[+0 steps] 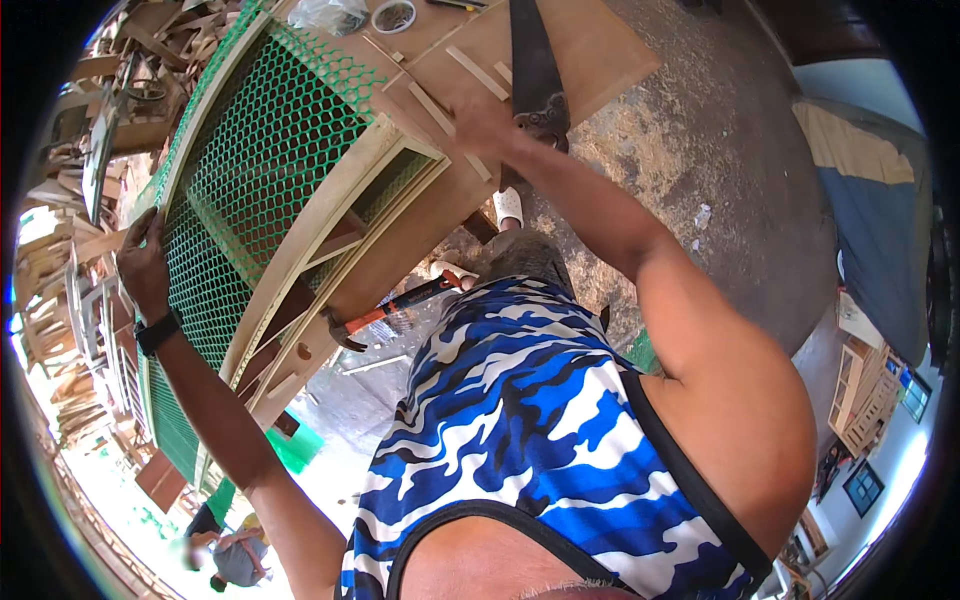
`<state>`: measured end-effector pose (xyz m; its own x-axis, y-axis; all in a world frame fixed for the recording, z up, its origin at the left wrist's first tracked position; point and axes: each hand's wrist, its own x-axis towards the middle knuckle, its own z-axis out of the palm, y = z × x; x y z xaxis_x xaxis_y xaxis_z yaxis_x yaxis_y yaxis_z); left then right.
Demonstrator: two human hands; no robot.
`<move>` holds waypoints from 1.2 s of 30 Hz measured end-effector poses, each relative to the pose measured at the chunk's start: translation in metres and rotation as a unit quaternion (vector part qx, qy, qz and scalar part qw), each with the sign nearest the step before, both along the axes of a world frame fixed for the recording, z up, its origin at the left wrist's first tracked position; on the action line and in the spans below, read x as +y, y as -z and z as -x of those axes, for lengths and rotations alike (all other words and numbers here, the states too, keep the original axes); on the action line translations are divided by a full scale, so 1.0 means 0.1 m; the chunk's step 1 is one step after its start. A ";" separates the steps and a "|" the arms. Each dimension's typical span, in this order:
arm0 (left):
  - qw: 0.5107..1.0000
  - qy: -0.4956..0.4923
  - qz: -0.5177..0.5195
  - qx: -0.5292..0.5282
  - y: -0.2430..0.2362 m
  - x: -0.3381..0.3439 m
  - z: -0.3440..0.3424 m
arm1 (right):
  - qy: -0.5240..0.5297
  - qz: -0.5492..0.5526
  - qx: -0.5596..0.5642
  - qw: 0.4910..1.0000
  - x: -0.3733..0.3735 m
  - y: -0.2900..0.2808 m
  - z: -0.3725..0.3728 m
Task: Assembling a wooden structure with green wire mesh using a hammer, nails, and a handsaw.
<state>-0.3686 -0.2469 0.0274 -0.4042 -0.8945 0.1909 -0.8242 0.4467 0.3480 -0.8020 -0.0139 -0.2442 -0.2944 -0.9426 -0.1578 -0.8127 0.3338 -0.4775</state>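
Observation:
A curved wooden frame (290,262) covered with green plastic mesh (265,140) lies on the brown board of the workbench. At its far-left edge my left hand (145,265), with a black band on the wrist, has its fingers curled over the rim and mesh. My right hand (485,125) is over several thin wooden strips (478,72) to the right of the frame; its fingers are blurred. Right beside it lies a handsaw (535,65) with a dark blade. A hammer (385,313) with an orange and black handle rests at the bench's near edge.
Near the far edge stand a white tub (394,16) of small fasteners and a clear plastic bag (328,15). Scrap wood (120,60) is piled at the left. Sawdust (690,130) covers the floor on the right. Another person (240,560) is at the lower left.

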 end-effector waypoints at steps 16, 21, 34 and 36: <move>0.997 -0.014 -0.040 0.060 0.05 -0.05 0.01 | 0.173 0.031 -0.583 0.793 0.56 -0.36 0.32; 0.993 -0.025 -0.069 0.088 0.10 -0.12 -0.07 | 0.159 0.143 -0.840 0.498 0.87 -0.69 0.53; 0.999 -0.004 -0.011 0.039 0.07 -0.07 0.00 | 0.082 0.212 -0.859 0.460 1.01 -1.22 0.42; 0.997 -0.011 -0.040 0.066 0.05 -0.05 0.02 | 0.154 0.248 -0.817 0.498 0.99 -1.30 0.36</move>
